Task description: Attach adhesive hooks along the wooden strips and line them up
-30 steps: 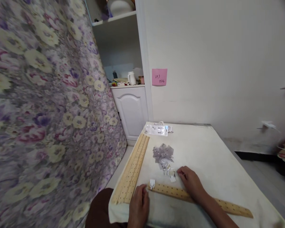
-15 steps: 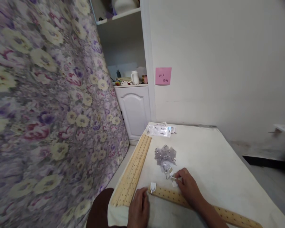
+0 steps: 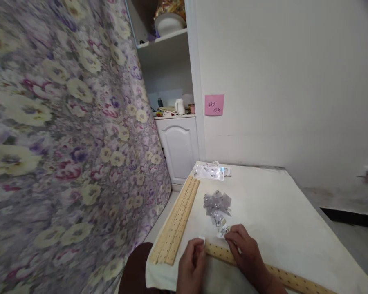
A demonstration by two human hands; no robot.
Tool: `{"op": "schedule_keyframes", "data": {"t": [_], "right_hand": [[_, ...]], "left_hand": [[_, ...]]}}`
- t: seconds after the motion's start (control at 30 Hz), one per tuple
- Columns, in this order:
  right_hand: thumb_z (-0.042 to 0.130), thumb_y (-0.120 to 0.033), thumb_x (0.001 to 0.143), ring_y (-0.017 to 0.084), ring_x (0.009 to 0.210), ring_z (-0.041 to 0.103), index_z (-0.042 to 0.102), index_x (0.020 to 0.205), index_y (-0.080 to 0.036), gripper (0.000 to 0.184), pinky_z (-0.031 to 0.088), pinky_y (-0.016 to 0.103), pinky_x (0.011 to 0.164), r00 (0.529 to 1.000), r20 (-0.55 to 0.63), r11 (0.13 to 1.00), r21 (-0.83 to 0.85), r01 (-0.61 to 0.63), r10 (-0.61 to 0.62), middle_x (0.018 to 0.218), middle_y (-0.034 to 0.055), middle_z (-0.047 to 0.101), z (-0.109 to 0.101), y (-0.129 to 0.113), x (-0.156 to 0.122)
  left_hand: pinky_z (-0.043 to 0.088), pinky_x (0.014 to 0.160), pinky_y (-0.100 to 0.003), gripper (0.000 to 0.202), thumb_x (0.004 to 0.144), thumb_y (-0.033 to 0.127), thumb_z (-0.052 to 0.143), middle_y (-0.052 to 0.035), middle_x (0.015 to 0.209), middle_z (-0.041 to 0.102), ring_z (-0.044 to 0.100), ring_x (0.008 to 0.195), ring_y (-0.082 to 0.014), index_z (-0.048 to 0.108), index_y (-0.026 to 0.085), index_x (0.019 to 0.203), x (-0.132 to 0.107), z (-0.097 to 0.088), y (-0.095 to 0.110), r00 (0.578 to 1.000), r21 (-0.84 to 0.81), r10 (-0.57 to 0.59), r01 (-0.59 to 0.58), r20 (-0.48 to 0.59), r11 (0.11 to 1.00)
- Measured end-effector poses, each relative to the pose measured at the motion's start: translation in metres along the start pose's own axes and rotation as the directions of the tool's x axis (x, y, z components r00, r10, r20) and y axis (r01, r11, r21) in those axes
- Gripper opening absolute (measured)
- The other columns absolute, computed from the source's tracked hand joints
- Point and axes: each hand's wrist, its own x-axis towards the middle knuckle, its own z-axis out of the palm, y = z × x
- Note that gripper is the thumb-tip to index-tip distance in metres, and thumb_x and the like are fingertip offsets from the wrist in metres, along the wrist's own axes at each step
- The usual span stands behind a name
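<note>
Strip (image 3: pixel 219 252) passes beneath right hand (image 3: pixel 247 252) — one end beside left hand (image 3: pixel 191 260).

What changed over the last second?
The left hand moved right to the white hook at the left end of the single perforated strip, partly covering it; grip unclear. The right hand moved left to the loose white hooks; grip unclear too. Unchanged: grey hook pile, strips at left, packaging.

The cloth-covered table (image 3: pixel 270 204) bears perforated wooden strips (image 3: pixel 178 224); a grey heap (image 3: pixel 217 203), apparently hooks; clear packaging (image 3: pixel 208 172).
</note>
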Motion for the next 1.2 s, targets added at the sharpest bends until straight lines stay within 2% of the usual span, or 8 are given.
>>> {"op": "schedule_keyframes", "data": {"t": [0.1, 0.23, 0.33, 0.5, 0.63, 0.83, 1.07, 1.2], "right_hand": [[0.042, -0.013, 0.085, 0.015, 0.082, 0.057, 0.059, 0.095, -0.025, 0.023, 0.049, 0.025, 0.069, 0.998, 0.029, 0.998, 0.011, 0.062, -0.062, 0.089, 0.0054, 0.054, 0.002, -0.006, -0.002], [0.042, -0.014, 0.085, 0.013, 0.077, 0.058, 0.060, 0.095, -0.025, 0.024, 0.048, 0.022, 0.065, 0.993, 0.059, 0.995, 0.007, 0.100, -0.100, 0.088, 0.0048, 0.055, 0.005, -0.007, -0.005], [0.042, -0.013, 0.085, 0.013, 0.076, 0.058, 0.061, 0.094, -0.025, 0.025, 0.047, 0.022, 0.063, 0.992, 0.060, 0.993, -0.025, 0.115, -0.114, 0.088, 0.0047, 0.057, 0.004, -0.005, -0.007], [0.040, -0.013, 0.085, 0.012, 0.075, 0.058, 0.061, 0.095, -0.025, 0.025, 0.047, 0.021, 0.063, 0.988, 0.090, 0.988, -0.080, 0.131, -0.124, 0.090, 0.0051, 0.058, 0.004, -0.004, -0.008], [0.039, -0.011, 0.086, 0.013, 0.079, 0.059, 0.058, 0.095, -0.023, 0.025, 0.048, 0.022, 0.066, 0.987, 0.074, 0.990, -0.023, 0.142, -0.140, 0.091, 0.0055, 0.057, 0.006, -0.004, -0.008], [0.035, -0.009, 0.085, 0.015, 0.091, 0.057, 0.055, 0.102, -0.024, 0.030, 0.049, 0.026, 0.075, 0.992, 0.110, 0.991, 0.128, 0.051, -0.065, 0.102, 0.0070, 0.053, 0.008, -0.007, -0.008], [0.036, -0.019, 0.087, 0.018, 0.092, 0.056, 0.057, 0.093, -0.022, 0.022, 0.047, 0.031, 0.082, 0.981, 0.000, 0.931, 0.317, -0.182, 0.193, 0.093, 0.0062, 0.057, 0.013, -0.007, -0.008], [0.038, -0.025, 0.086, 0.018, 0.082, 0.060, 0.057, 0.096, -0.021, 0.022, 0.049, 0.030, 0.075, 0.929, 0.095, 0.843, 0.394, -0.365, 0.358, 0.086, 0.0040, 0.063, 0.013, -0.008, -0.007]], "left_hand": [[0.036, 0.044, -0.021, 0.035, 0.078, 0.049, 0.050, 0.0054, 0.057, 0.050, 0.047, 0.047, -0.0094, 0.052, 0.019, 0.094, 0.004, 0.019, 0.014, 0.977, -0.272, -0.120, 0.165, 0.174, 0.948], [0.030, 0.041, -0.018, 0.033, 0.076, 0.049, 0.053, 0.0028, 0.062, 0.056, 0.047, 0.045, -0.0063, 0.050, 0.017, 0.082, 0.008, 0.031, 0.017, 0.936, -0.501, -0.236, 0.341, 0.262, 0.795], [0.030, 0.041, -0.017, 0.029, 0.074, 0.044, 0.059, 0.0015, 0.063, 0.059, 0.047, 0.044, -0.0045, 0.048, 0.017, 0.075, 0.007, 0.030, 0.019, 0.909, -0.583, -0.282, 0.413, 0.306, 0.700], [0.030, 0.040, -0.014, 0.025, 0.071, 0.035, 0.064, 0.0016, 0.059, 0.060, 0.048, 0.041, -0.0035, 0.047, 0.017, 0.072, 0.006, 0.025, 0.025, 0.863, -0.611, -0.338, 0.505, 0.376, 0.610], [0.033, 0.041, -0.013, 0.024, 0.070, 0.030, 0.066, -0.0003, 0.060, 0.062, 0.051, 0.043, -0.0041, 0.046, 0.017, 0.073, 0.007, 0.023, 0.025, 0.836, -0.586, -0.387, 0.548, 0.388, 0.597], [0.035, 0.044, -0.013, 0.021, 0.074, 0.028, 0.061, -0.0025, 0.064, 0.065, 0.054, 0.045, -0.0038, 0.043, 0.017, 0.073, 0.003, 0.027, 0.017, 0.854, -0.577, -0.404, 0.519, 0.327, 0.630], [0.037, 0.045, -0.015, 0.023, 0.069, 0.028, 0.061, -0.0008, 0.063, 0.066, 0.055, 0.045, -0.0049, 0.041, 0.018, 0.073, 0.001, 0.035, 0.010, 0.846, -0.533, -0.458, 0.529, 0.273, 0.661], [0.037, 0.043, -0.016, 0.023, 0.068, 0.028, 0.060, -0.0002, 0.063, 0.066, 0.056, 0.044, -0.0063, 0.040, 0.019, 0.073, 0.000, 0.038, 0.008, 0.844, -0.522, -0.452, 0.535, 0.289, 0.664]]}}
